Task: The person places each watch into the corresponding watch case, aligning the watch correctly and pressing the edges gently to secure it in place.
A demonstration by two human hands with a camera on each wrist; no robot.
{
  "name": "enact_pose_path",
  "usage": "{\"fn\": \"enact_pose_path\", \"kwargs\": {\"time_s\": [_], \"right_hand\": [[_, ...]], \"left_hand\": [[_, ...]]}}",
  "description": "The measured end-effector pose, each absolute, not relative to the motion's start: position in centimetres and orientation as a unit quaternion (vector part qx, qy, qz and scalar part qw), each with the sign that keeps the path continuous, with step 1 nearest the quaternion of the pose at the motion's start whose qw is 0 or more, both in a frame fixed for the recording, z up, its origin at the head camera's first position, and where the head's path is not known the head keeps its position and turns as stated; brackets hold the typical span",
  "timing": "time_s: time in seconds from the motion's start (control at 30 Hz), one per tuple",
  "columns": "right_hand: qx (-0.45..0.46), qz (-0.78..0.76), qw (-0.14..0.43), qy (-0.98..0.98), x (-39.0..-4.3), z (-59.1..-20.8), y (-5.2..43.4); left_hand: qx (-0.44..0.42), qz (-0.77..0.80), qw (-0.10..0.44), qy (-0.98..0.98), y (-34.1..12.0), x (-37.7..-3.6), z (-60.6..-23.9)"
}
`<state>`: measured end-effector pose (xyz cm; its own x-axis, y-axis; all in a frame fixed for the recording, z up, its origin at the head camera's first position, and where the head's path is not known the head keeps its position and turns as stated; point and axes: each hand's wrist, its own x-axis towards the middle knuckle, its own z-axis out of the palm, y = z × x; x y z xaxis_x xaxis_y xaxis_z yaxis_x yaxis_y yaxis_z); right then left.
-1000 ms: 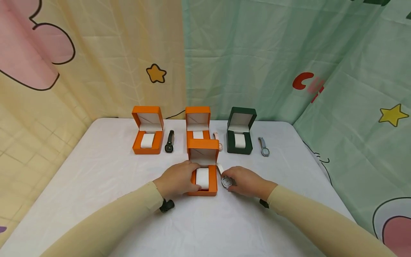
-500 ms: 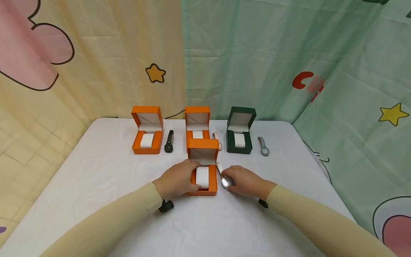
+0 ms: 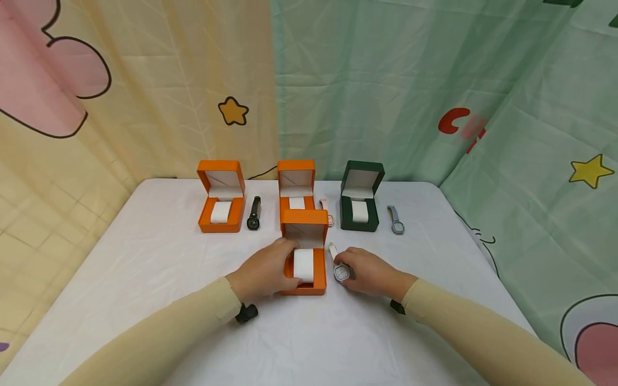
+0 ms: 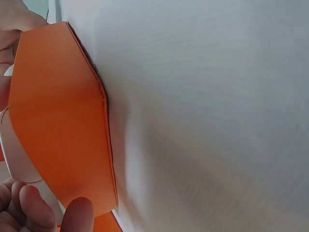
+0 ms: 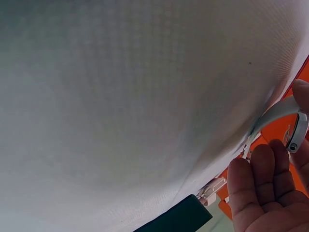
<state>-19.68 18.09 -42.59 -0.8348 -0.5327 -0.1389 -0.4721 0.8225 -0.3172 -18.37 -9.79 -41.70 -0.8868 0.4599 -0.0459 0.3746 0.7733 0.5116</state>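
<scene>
In the head view an orange watch box (image 3: 319, 268) stands lidded-up at the table's middle. My left hand (image 3: 263, 271) grips the white cushion (image 3: 303, 265) between thumb and fingers, and the cushion sits slightly raised in the box. The box's orange side (image 4: 63, 121) fills much of the left wrist view, with my fingers (image 4: 36, 208) along its lower edge. Just right of the box, my right hand (image 3: 369, 272) pinches a white-strapped watch (image 3: 341, 273) by its case. The right wrist view shows the curved pale strap (image 5: 277, 114) at thumb and fingers.
Behind stand an orange box (image 3: 234, 214) with a black watch (image 3: 253, 214) beside it, another orange box (image 3: 296, 170) with a partly hidden pink watch (image 3: 324, 204), and a green box (image 3: 359, 222) with a grey-blue watch (image 3: 396, 221). All lids stand up. Curtains border the white table (image 3: 183, 236).
The left hand has raised the white cushion a little within the front box. The watch in the right hand has shifted slightly, its strap end moving right, away from the box.
</scene>
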Motion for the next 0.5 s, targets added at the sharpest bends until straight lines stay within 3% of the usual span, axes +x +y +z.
{"fn": "enact_pose_path", "kwargs": {"time_s": [0.5], "right_hand": [[-0.241, -0.202, 0.069, 0.947, -19.0, -41.6, 19.2]], "left_hand": [[0.234, 0.27, 0.041, 0.933, -10.6, -17.8, -41.2]]}}
